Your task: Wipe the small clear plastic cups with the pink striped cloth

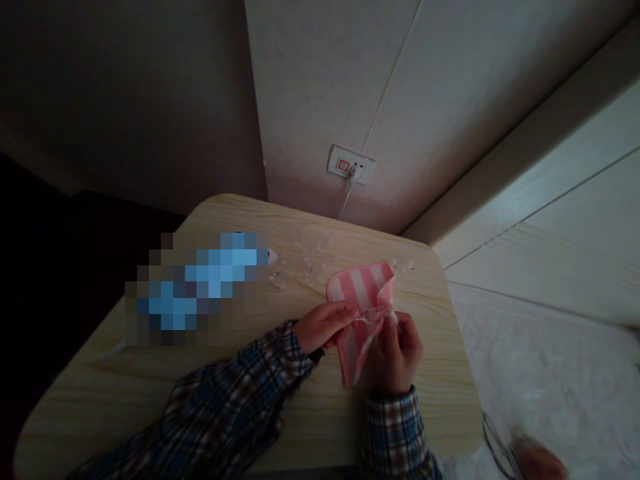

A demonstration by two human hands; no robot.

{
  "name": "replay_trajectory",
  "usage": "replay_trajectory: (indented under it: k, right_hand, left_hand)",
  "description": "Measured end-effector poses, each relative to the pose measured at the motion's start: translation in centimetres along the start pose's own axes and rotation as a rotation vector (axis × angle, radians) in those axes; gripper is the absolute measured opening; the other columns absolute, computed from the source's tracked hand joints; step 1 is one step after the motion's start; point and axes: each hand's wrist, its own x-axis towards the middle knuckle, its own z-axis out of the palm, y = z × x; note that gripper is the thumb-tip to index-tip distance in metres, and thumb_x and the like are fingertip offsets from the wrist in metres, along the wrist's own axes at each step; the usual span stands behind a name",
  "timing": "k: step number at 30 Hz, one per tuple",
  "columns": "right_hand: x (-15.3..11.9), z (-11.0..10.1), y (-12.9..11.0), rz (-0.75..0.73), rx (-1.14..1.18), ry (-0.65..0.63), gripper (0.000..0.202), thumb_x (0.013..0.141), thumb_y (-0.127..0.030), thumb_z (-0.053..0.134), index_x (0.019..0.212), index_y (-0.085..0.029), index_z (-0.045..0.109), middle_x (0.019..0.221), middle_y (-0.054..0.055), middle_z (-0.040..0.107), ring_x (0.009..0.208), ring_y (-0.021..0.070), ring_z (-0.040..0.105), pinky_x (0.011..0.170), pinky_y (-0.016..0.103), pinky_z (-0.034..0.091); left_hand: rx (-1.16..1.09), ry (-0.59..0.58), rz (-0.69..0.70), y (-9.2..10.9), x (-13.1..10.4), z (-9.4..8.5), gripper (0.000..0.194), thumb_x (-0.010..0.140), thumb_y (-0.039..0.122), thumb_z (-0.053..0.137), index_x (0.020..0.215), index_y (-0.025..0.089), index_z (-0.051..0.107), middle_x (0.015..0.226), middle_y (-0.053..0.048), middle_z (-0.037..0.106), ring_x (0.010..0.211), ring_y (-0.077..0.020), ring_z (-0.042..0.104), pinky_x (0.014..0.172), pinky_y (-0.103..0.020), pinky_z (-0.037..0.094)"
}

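Observation:
A pink and white striped cloth (360, 287) hangs between my hands above the wooden table, one corner folded over. A clear, thin piece (371, 316) stretches from one hand to the other in front of the cloth. My left hand (327, 325) is closed on the clear piece at its left end, fingers pressed together. My right hand (400, 350) pinches its right end along with the cloth's edge. Several small clear round pieces (307, 275) lie on the table beyond my left hand. A few more small clear pieces (403, 265) are right of the cloth.
The pale wooden table (300, 407) has rounded corners. A blurred-out blue object (215, 277) lies at its left side. Behind stands a wall with a socket (351, 165) and a plugged-in white cable (344, 201). At the lower right is a reddish-brown object (537, 460).

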Motion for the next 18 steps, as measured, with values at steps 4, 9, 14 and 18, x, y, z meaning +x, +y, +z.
replay_trajectory:
  k: [4,9,14,18]
  right_hand:
    - [0.10,-0.01,-0.06,-0.012,0.007,0.008,0.017,0.081,-0.030,0.048,0.072,-0.015,0.052,0.050,-0.007,0.040,0.044,0.0060,0.032,0.043,0.019,0.025]
    - [0.21,0.00,-0.19,-0.012,0.002,0.005,0.017,0.081,-0.030,0.048,0.072,-0.015,0.051,0.049,-0.007,0.039,0.042,0.0059,0.032,0.041,0.019,0.024]
    - [0.26,-0.06,-0.34,-0.005,0.024,0.017,0.019,0.081,-0.030,0.047,0.070,-0.016,0.049,0.047,-0.008,0.036,0.041,0.0058,0.030,0.039,0.019,0.023]
    - [0.25,0.01,-0.38,0.005,0.030,0.034,0.021,0.081,-0.032,0.047,0.070,-0.015,0.050,0.048,-0.007,0.037,0.042,0.0058,0.030,0.039,0.019,0.024]
  left_hand:
    - [0.003,0.000,0.029,-0.09,0.05,0.12,0.030,0.076,0.044,0.048,0.084,0.017,0.040,0.051,0.009,0.039,0.037,-0.0029,0.030,0.033,-0.013,0.021]
    - [0.205,0.091,0.150,-0.24,0.06,0.19,0.025,0.074,0.037,0.054,0.084,0.016,0.047,0.056,0.007,0.039,0.047,-0.0046,0.036,0.043,-0.015,0.026]
    - [0.525,0.186,0.183,0.13,-0.08,0.26,0.026,0.072,0.040,0.055,0.078,0.014,0.056,0.050,0.007,0.039,0.048,-0.0064,0.037,0.046,-0.017,0.024]
    - [0.621,0.187,0.188,0.16,-0.13,0.29,0.029,0.069,0.043,0.056,0.071,0.014,0.058,0.047,0.006,0.038,0.046,-0.0061,0.035,0.045,-0.017,0.022]
